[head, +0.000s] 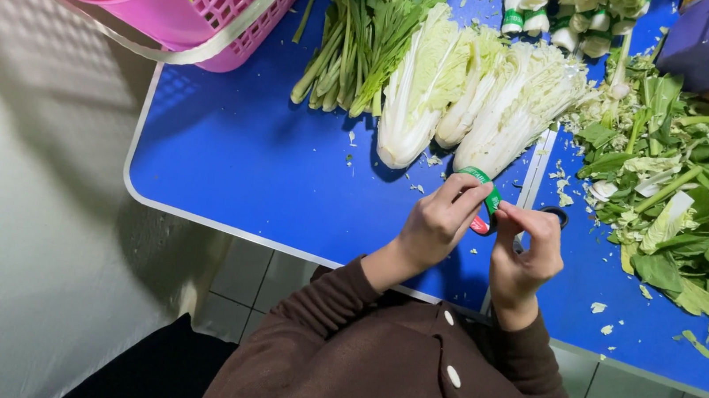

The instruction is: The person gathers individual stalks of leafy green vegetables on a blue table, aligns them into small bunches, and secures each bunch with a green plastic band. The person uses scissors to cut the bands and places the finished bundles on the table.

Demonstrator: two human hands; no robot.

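At the blue table's [233, 167] near edge, left hand [439, 222] pinches a green tape strip [487, 187] taut; right hand [527, 250] grips its other end, beside pale trimmed napa cabbages [473, 97] laid stems-forward

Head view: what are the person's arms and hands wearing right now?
Both arms are in long dark brown knitted sleeves reaching the wrists. The left hand and right hand are bare: no gloves, rings or watch visible. The brown garment carries pale oval buttons down the front.
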